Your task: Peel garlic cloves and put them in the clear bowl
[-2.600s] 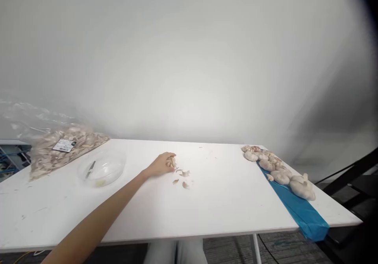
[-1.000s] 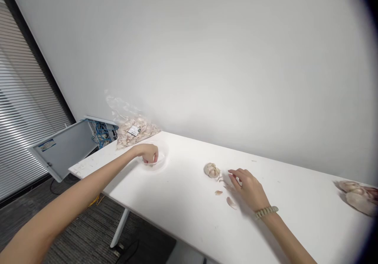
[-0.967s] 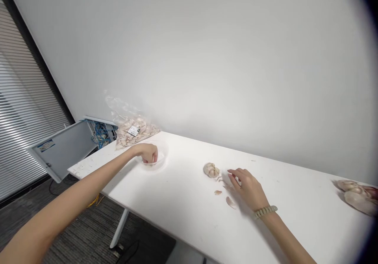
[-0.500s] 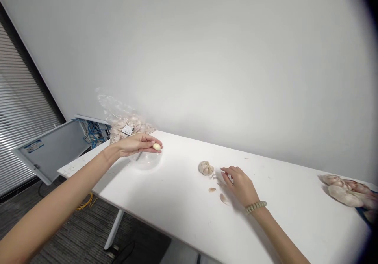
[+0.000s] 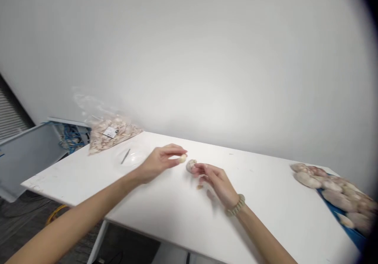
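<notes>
A peeled, pale garlic clove [image 5: 182, 159] is pinched between the thumb and fingertips of my left hand [image 5: 161, 161], held above the white table. Just to its right, a whole garlic bulb [image 5: 190, 164] rests on the table. The bent fingers of my right hand [image 5: 217, 181] close on the bulb's right side and cover part of it; they are slightly blurred. Beneath that hand lie bits of garlic skin [image 5: 200, 187]. Left of my left hand stands a clear plastic bowl [image 5: 136, 158] with a thin grey tool [image 5: 125, 156] at it.
A clear bag [image 5: 113, 132] full of garlic pieces, with a white label, lies at the table's back left. Several garlic bulbs [image 5: 339, 197] are heaped on a blue sheet [image 5: 330, 207] at the right. A grey wall runs behind the table [image 5: 165, 213]. Blue cables [image 5: 71, 138] hang at far left.
My left hand has moved right, away from the bowl, carrying the peeled clove toward the bulb. My right hand has come left onto the bulb. The view has swung right, showing more bulbs.
</notes>
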`<state>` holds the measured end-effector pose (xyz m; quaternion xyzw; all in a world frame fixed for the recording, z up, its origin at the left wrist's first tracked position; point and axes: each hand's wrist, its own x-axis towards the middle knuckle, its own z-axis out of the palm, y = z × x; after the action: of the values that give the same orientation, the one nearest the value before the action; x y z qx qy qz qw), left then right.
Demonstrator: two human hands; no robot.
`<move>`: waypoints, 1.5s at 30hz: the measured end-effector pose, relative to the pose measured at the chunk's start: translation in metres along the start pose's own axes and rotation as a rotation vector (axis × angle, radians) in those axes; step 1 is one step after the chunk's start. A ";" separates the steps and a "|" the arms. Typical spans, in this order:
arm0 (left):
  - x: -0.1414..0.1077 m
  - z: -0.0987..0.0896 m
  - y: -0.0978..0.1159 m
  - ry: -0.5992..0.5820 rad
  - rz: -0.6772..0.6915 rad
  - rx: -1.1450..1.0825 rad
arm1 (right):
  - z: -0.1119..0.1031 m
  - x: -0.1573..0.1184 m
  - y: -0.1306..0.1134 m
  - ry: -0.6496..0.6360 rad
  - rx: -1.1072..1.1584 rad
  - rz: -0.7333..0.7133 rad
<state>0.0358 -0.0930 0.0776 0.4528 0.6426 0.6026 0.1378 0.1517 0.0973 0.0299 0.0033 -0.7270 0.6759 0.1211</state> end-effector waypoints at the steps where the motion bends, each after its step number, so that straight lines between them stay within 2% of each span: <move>1: 0.007 0.022 -0.004 -0.015 0.053 -0.003 | 0.002 -0.002 -0.003 -0.043 0.141 0.018; 4: 0.023 0.069 -0.023 -0.026 0.162 0.007 | -0.003 -0.004 -0.004 -0.021 0.383 0.014; 6: 0.031 0.084 -0.037 0.002 0.188 0.012 | -0.009 -0.004 -0.001 0.037 0.453 0.016; 10: 0.041 0.088 -0.055 0.028 0.187 0.012 | -0.018 -0.002 0.004 0.067 0.515 0.022; 15: 0.047 0.100 -0.054 0.128 0.093 0.059 | -0.028 -0.003 0.008 0.165 0.404 0.015; 19: 0.045 0.113 -0.054 0.218 0.116 0.102 | -0.036 -0.008 0.013 0.224 0.334 0.010; 22: 0.038 0.114 -0.055 0.242 0.141 0.039 | -0.036 -0.009 0.016 0.247 0.286 -0.027; 27: 0.029 0.107 -0.048 0.262 0.094 -0.006 | -0.032 -0.012 0.015 0.273 0.208 -0.038; 37: 0.028 0.106 -0.041 0.251 0.125 0.079 | -0.031 -0.013 0.011 0.282 0.150 -0.141; 45: 0.026 0.106 -0.037 0.243 0.138 0.097 | -0.031 -0.015 0.008 0.280 0.149 -0.169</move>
<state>0.0832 0.0006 0.0289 0.4255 0.6502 0.6294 -0.0047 0.1699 0.1263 0.0209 -0.0208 -0.6479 0.7093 0.2770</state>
